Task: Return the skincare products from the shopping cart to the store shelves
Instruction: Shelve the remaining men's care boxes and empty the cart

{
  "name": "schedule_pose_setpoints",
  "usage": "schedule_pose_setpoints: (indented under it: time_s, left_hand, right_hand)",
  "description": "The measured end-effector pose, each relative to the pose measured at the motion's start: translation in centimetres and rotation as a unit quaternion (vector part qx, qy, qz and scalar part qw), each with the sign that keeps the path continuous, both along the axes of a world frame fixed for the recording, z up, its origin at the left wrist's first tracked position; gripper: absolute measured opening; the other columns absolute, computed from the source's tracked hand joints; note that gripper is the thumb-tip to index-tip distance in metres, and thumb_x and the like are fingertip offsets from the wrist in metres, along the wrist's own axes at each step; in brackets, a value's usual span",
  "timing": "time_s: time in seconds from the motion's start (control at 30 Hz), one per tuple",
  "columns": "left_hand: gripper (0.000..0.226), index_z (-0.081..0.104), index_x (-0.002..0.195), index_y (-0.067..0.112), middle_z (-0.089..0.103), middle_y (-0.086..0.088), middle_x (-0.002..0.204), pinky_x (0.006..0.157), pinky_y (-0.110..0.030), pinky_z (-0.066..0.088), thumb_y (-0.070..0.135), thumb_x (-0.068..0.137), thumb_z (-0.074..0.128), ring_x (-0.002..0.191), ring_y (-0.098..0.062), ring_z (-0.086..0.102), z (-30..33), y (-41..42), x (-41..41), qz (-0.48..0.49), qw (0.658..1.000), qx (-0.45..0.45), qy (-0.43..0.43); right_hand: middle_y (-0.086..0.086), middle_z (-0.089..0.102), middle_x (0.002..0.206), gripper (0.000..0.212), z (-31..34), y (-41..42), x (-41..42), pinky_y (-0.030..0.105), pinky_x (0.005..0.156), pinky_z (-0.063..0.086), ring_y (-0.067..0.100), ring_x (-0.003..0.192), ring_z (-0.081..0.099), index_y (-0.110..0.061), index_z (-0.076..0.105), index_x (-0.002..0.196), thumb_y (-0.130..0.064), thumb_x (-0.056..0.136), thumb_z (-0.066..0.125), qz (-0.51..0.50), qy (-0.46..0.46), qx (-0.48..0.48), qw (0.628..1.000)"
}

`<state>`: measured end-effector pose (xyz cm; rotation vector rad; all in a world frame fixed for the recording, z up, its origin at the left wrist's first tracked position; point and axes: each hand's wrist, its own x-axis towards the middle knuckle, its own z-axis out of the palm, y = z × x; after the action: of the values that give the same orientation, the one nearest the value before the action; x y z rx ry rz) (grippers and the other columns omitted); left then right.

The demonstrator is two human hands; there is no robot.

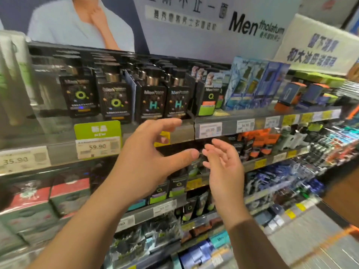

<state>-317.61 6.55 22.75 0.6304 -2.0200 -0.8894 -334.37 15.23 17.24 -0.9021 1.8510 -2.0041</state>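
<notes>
Both hands raised before the store shelves, neither holding anything. Left hand (147,158): fingers loosely spread and slightly bent, thumb stuck out to the right, fingertips near the front lip of the top shelf (182,131). Right hand (223,166): palm turned left, fingers relaxed and fanned, tips close to the left thumb but not touching it; dark sleeve (250,241) on that forearm, left forearm bare.

Top shelf, just above the left hand: row of black Men's skincare boxes, two marked with a green Q (79,96) to the left, two marked with a teal H (154,103) directly above the fingers, upright and packed side by side. Right of them a smaller black-and-green box (208,101), then blue gift packs (252,86) tilted back.

Green "new" tag with a 59.90 price label (98,146) hangs on the shelf edge left of the left hand; a 35.90 label (18,161) farther left.

Lower shelves: dark tubes and small boxes behind the hands, red-and-green boxes (48,195) at lower left. Mentholatum banner (252,26) overhead. Shopping cart not in view
</notes>
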Motion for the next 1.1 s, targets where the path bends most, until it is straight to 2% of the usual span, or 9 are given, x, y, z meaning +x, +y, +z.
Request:
schedule_pose_setpoints:
  time_s: [0.2,0.33,0.43,0.5,0.63,0.73,0.83,0.97,1.1]
  left_hand:
    - [0.075,0.062,0.126,0.049,0.061,0.026,0.121,0.080,-0.012,0.049,0.078,0.058,0.073,0.103,0.009,0.059,-3.8,2.8,-6.1,-0.145,0.985,0.086,-0.044]
    - [0.067,0.063,0.121,0.043,0.062,0.022,0.118,0.074,-0.002,0.042,0.066,0.059,0.075,0.097,0.008,0.060,-6.0,6.0,-11.1,-0.228,0.960,0.141,-0.085]
    - [0.060,0.064,0.123,0.036,0.061,0.018,0.119,0.070,-0.002,0.043,0.050,0.068,0.081,0.092,0.006,0.059,-7.5,9.3,-14.9,-0.304,0.924,0.202,-0.115]
    - [0.046,0.066,0.119,0.036,0.065,0.016,0.116,0.066,-0.006,0.046,0.035,0.077,0.086,0.088,0.001,0.062,-8.7,11.5,-17.3,-0.345,0.894,0.254,-0.134]
    - [0.063,0.070,0.112,0.048,0.070,0.026,0.112,0.081,-0.022,0.054,0.069,0.056,0.089,0.095,0.004,0.067,-11.4,15.8,-22.1,-0.375,0.866,0.270,-0.190]
    - [0.059,0.067,0.113,0.052,0.067,0.029,0.114,0.090,-0.032,0.057,0.069,0.060,0.087,0.099,0.003,0.067,-12.0,19.1,-25.2,-0.403,0.845,0.265,-0.233]
    - [0.046,0.065,0.116,0.051,0.064,0.029,0.118,0.089,-0.032,0.056,0.059,0.074,0.082,0.097,0.005,0.066,-12.2,22.2,-28.0,-0.418,0.831,0.248,-0.272]
    - [0.042,0.063,0.114,0.054,0.063,0.032,0.119,0.090,-0.036,0.058,0.061,0.076,0.080,0.095,0.004,0.067,-13.2,25.3,-31.4,-0.417,0.822,0.236,-0.308]
    - [0.048,0.063,0.117,0.051,0.062,0.032,0.119,0.079,-0.031,0.057,0.062,0.073,0.079,0.086,-0.004,0.066,-13.9,28.3,-34.6,-0.409,0.813,0.247,-0.334]
  right_hand:
    - [-0.017,0.073,0.112,0.015,-2.9,6.5,-2.4,0.044,0.097,0.058,0.006,0.106,0.069,-0.034,0.069,0.115,-0.029,0.102,0.065,-0.062,-0.006,0.068,0.996]
    - [-0.014,0.074,0.111,0.020,-4.8,11.9,-4.1,0.053,0.096,0.057,0.011,0.106,0.071,-0.046,0.071,0.109,-0.049,0.090,0.072,-0.141,-0.037,0.098,0.985]
    - [-0.013,0.075,0.110,0.017,-6.3,16.1,-5.6,0.051,0.096,0.057,0.009,0.106,0.070,-0.046,0.071,0.111,-0.034,0.100,0.067,-0.195,-0.046,0.113,0.973]
    - [-0.013,0.075,0.111,0.021,-6.8,18.8,-6.8,0.050,0.099,0.056,0.008,0.107,0.070,-0.043,0.072,0.112,-0.026,0.101,0.065,-0.224,-0.064,0.114,0.966]
    - [-0.014,0.076,0.111,0.023,-7.5,24.2,-9.4,0.046,0.100,0.055,0.006,0.106,0.070,-0.039,0.073,0.110,-0.019,0.101,0.065,-0.280,-0.093,0.111,0.949]
    - [-0.016,0.075,0.109,0.025,-7.9,28.0,-11.4,0.039,0.096,0.055,0.005,0.104,0.070,-0.043,0.072,0.108,-0.021,0.101,0.064,-0.308,-0.108,0.104,0.940]
    - [-0.016,0.075,0.108,0.023,-8.6,31.4,-13.3,0.027,0.084,0.056,0.004,0.098,0.071,-0.039,0.071,0.112,-0.020,0.101,0.064,-0.324,-0.131,0.090,0.933]
    - [-0.018,0.075,0.110,0.024,-9.8,35.0,-16.0,0.030,0.093,0.053,0.001,0.105,0.069,-0.037,0.070,0.116,-0.021,0.101,0.063,-0.346,-0.151,0.081,0.923]
    - [-0.018,0.074,0.114,0.024,-11.8,38.4,-18.3,0.028,0.094,0.050,0.004,0.112,0.067,-0.037,0.069,0.120,-0.022,0.102,0.062,-0.346,-0.188,0.068,0.917]
